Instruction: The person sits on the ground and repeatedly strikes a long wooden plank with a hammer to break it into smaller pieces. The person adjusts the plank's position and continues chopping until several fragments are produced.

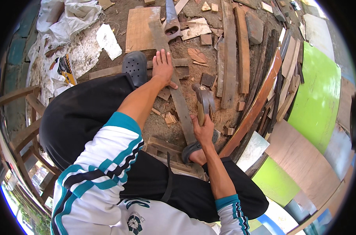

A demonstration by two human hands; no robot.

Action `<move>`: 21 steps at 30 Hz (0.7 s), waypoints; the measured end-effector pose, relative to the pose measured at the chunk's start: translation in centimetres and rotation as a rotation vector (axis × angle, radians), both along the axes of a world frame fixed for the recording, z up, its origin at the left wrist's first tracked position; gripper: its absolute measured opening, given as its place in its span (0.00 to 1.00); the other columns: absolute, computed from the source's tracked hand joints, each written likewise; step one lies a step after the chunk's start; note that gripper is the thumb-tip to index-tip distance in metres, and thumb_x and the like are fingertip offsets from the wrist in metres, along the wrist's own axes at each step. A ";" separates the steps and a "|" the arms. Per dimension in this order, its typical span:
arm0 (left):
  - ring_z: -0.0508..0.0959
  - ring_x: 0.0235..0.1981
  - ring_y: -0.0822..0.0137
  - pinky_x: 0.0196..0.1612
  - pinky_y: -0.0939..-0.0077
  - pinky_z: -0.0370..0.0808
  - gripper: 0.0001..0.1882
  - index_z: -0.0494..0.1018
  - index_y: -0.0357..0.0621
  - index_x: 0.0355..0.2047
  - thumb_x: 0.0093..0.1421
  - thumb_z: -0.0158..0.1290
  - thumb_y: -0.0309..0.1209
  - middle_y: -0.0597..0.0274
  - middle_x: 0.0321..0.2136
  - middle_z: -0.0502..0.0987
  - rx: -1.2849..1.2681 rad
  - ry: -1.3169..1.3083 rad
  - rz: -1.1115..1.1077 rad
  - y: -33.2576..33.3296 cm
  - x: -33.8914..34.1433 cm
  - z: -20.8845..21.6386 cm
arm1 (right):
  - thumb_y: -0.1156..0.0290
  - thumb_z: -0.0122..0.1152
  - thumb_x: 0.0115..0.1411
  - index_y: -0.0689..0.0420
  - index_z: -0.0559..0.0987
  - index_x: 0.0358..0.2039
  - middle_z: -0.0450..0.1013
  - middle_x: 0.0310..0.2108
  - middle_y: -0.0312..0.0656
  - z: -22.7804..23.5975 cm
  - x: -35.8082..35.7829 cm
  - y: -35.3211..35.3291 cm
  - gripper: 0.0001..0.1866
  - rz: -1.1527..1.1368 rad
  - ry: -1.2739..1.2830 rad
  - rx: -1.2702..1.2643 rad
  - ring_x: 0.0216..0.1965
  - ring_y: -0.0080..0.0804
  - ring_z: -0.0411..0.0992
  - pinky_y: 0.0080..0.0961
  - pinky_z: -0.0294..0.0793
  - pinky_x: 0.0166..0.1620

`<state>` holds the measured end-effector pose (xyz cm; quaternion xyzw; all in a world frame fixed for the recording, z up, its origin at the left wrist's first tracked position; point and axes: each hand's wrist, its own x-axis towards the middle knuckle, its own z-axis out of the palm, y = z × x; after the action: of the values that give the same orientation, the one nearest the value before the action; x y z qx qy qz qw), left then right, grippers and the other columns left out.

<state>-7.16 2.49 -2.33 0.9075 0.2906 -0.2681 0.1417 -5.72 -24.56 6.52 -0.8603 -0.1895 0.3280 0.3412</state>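
Note:
My left hand (162, 70) lies flat on a long, weathered grey wooden plank (180, 105), fingers stretched forward and thumb out to the right. The plank slants from the far middle down toward my right foot. Its far part overlaps a wide brown board (138, 29). My right hand (204, 130) is closed around the wooden handle of a hammer (206, 102). The hammer's metal head is up, just right of the plank and apart from it. Beyond my left hand, a handsaw (172, 23) with a wooden handle rests on the ground.
My grey clogs (135, 69) flank the plank. Long timber strips (229, 58) and a reddish-brown board (251, 109) lie to the right, before green panels (317, 94). Wood offcuts and a stone (254, 28) litter the dirt. White sacks (68, 19) and a wooden chair frame (25, 125) are left.

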 end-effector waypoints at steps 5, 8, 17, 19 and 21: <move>0.42 0.70 0.32 0.70 0.44 0.44 0.82 0.38 0.23 0.68 0.28 0.72 0.65 0.27 0.69 0.40 0.057 0.025 -0.065 -0.1 1.0 0.5 | 0.61 0.60 0.60 0.64 0.78 0.36 0.75 0.24 0.56 -5.8 -0.9 -3.1 0.16 0.112 -0.102 -0.163 0.27 0.53 0.74 0.38 0.73 0.33; 0.44 0.70 0.31 0.70 0.44 0.45 0.82 0.39 0.21 0.67 0.27 0.71 0.66 0.25 0.68 0.41 0.074 0.047 -0.099 -0.4 1.3 0.6 | 0.60 0.60 0.58 0.64 0.78 0.31 0.73 0.21 0.56 -6.1 -0.8 -3.2 0.17 0.001 -0.071 -0.238 0.24 0.53 0.72 0.39 0.71 0.32; 0.42 0.70 0.32 0.70 0.43 0.43 0.83 0.37 0.21 0.67 0.28 0.70 0.68 0.24 0.68 0.39 0.054 0.091 -0.099 -0.2 1.2 0.7 | 0.62 0.59 0.58 0.64 0.77 0.30 0.71 0.20 0.55 -1.9 -0.7 -2.5 0.15 -0.189 -0.008 -0.046 0.21 0.47 0.74 0.38 0.72 0.29; 0.38 0.71 0.34 0.70 0.44 0.41 0.83 0.34 0.23 0.68 0.29 0.70 0.67 0.25 0.68 0.36 0.021 0.064 -0.075 -0.4 1.2 0.9 | 0.62 0.60 0.59 0.63 0.76 0.29 0.71 0.18 0.50 -2.6 -1.0 -3.7 0.14 -0.309 0.175 -0.091 0.19 0.39 0.73 0.35 0.71 0.25; 0.34 0.72 0.36 0.71 0.45 0.38 0.82 0.33 0.27 0.69 0.31 0.71 0.66 0.30 0.70 0.33 -0.015 0.054 -0.046 -0.5 0.8 1.1 | 0.62 0.60 0.60 0.61 0.75 0.29 0.70 0.16 0.43 -2.9 -0.9 -3.9 0.13 -0.470 0.535 -0.177 0.17 0.31 0.71 0.32 0.69 0.21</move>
<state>-6.32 2.01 -1.24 0.9054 0.2714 -0.2976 0.1343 -6.62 -28.43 3.63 -0.7904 0.1383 0.4691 0.3690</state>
